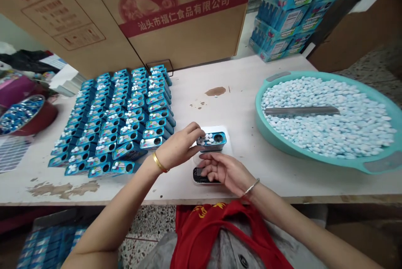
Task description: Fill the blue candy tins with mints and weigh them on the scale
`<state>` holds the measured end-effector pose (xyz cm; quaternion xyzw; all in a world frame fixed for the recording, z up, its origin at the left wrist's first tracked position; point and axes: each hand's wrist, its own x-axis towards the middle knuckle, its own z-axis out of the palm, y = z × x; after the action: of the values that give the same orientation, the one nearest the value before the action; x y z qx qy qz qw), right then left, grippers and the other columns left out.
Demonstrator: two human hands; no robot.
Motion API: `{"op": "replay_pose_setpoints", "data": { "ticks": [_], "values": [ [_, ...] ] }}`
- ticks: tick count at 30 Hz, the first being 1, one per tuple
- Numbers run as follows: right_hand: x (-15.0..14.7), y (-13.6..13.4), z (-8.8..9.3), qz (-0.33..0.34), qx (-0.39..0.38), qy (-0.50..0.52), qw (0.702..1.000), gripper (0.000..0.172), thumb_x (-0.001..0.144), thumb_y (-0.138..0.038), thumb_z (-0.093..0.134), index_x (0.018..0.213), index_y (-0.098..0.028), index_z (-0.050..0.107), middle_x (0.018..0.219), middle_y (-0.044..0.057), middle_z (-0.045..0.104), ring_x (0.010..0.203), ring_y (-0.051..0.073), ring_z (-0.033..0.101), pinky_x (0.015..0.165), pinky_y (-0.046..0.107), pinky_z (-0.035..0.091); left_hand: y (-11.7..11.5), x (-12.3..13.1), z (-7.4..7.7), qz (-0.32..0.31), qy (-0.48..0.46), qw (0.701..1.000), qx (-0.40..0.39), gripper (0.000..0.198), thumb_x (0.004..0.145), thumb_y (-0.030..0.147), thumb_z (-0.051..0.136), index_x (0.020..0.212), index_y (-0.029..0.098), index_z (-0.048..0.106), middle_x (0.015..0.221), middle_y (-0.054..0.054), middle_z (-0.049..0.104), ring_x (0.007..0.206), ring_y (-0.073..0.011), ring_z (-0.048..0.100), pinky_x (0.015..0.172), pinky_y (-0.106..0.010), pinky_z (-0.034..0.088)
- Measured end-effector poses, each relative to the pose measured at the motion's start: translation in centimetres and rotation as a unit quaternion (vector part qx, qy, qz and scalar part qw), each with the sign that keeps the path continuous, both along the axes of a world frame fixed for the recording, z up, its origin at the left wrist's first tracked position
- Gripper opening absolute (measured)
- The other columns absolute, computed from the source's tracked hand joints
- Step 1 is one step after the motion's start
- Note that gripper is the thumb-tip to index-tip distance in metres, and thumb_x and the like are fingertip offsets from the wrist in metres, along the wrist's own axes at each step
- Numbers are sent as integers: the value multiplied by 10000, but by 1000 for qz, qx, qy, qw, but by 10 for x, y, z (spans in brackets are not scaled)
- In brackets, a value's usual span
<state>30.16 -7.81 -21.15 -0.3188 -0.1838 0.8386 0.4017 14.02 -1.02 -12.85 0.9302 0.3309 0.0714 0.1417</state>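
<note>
A small blue candy box (219, 139) stands on a white kitchen scale (228, 130), its top showing white candies and a dark round hole. My left hand (179, 147) grips the left end of this box between thumb and fingers. Just in front, my right hand (226, 172) hovers palm-up with loosely bent, parted fingers and nothing in them. It partly covers the scale's dark display (199, 173). To the left, several rows of similar blue boxes (128, 103) stand upright, many with white candies on top.
A turquoise basin (260, 122) full of pale candies stands at the right, a metal scraper (301, 110) lying on them. Large cartons (188, 38) form a wall behind the table. Shrink-wrapped blue packs (282, 21) are stacked back right. A red bowl (47, 114) of shiny wrappers sits far left.
</note>
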Motion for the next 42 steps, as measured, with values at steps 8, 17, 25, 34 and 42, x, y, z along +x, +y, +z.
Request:
{"op": "replay_pose_setpoints", "data": {
  "ticks": [8, 17, 25, 34, 42],
  "values": [
    [-10, 9, 0, -30, -70, 131, 989, 272, 846, -162, 415, 857, -93, 677, 878, 142, 739, 836, 211, 712, 724, 294, 531, 9, 9, 7, -35, 66, 997, -15, 175, 864, 172, 500, 1036, 159, 532, 1000, -56, 520, 739, -121, 529, 682, -253, 463],
    [-13, 13, 8, -52, -121, 130, 983, 319, 819, -119, 369, 811, -68, 684, 822, 143, 743, 791, 207, 722, 702, 273, 544, 17, 10, 11, -73, 68, 994, -32, 168, 846, 157, 506, 1013, 171, 516, 980, -38, 522, 727, -113, 516, 658, -241, 439],
    [-12, 14, 6, -42, -115, 139, 983, 299, 823, -116, 384, 820, -76, 680, 809, 144, 744, 774, 198, 721, 684, 266, 548, 20, 10, 13, -78, 83, 993, -44, 143, 858, 180, 521, 1000, 167, 527, 977, -41, 529, 704, -106, 514, 641, -231, 424],
    [-13, 15, 10, -57, -128, 145, 979, 306, 822, -114, 384, 810, -56, 684, 788, 154, 735, 756, 204, 718, 677, 263, 552, 23, 3, 10, -116, 36, 991, -54, 52, 895, 184, 466, 928, 177, 506, 927, -35, 541, 733, -116, 512, 634, -229, 416],
    [-14, 12, 10, -82, -155, 174, 969, 254, 854, -170, 427, 692, -134, 619, 585, 23, 641, 495, 111, 590, 527, 231, 506, -12, 9, 8, -132, 2, 989, -70, 153, 924, 228, 465, 1041, 171, 545, 1013, -74, 574, 818, -131, 559, 695, -244, 477]
  ]
}}
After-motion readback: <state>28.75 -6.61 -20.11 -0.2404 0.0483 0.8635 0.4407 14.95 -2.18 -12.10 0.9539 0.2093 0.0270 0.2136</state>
